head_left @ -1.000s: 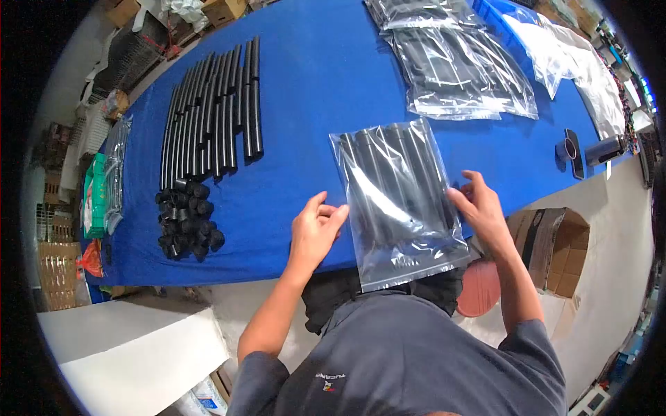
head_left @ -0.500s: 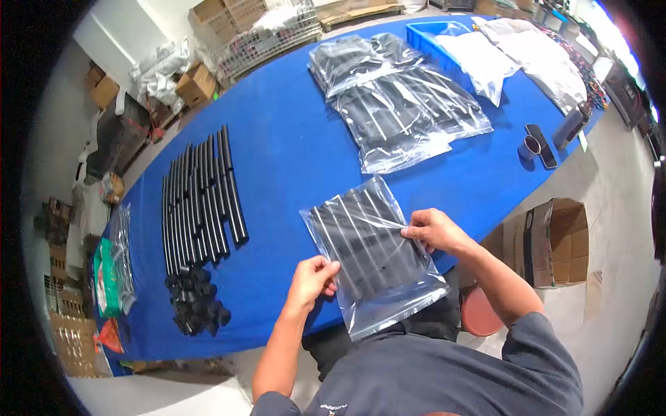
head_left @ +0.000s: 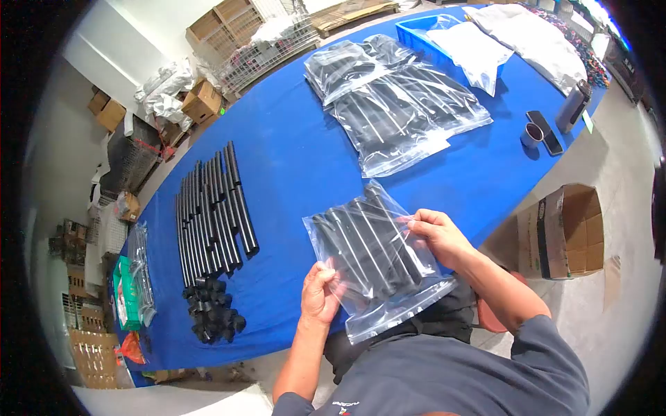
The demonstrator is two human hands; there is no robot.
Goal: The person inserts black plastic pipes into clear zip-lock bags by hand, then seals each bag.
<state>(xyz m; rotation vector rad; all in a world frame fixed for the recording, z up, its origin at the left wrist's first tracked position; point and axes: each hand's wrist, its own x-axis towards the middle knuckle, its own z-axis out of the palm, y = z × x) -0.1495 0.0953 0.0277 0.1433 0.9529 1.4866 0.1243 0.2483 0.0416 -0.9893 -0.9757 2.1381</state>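
Note:
A clear plastic bag [head_left: 378, 305] with several black tubes [head_left: 368, 243] inside is held between my hands at the table's near edge. My left hand [head_left: 320, 291] pinches the bag's left side, thumb on top. On the opposite side, my right hand [head_left: 437, 236] grips the plastic near the upper right edge. The tubes lie side by side in the bag, and its flat end strip hangs toward my body. Farther off on the table rests a stack of filled clear bags [head_left: 395, 97] holding similar black tubes.
Loose black tubes [head_left: 215, 215] lie in rows at left, with a pile of black caps [head_left: 211, 312] below them. A blue bin [head_left: 416, 35], a cup [head_left: 532, 134], a phone [head_left: 544, 132] and a bottle [head_left: 574, 105] stand toward the right. An open cardboard box [head_left: 551, 236] is on the floor.
The view has shifted, so the table's things appear moved slightly right. The tubes in the held bag look more tilted and spread; both hands keep their hold on its sides.

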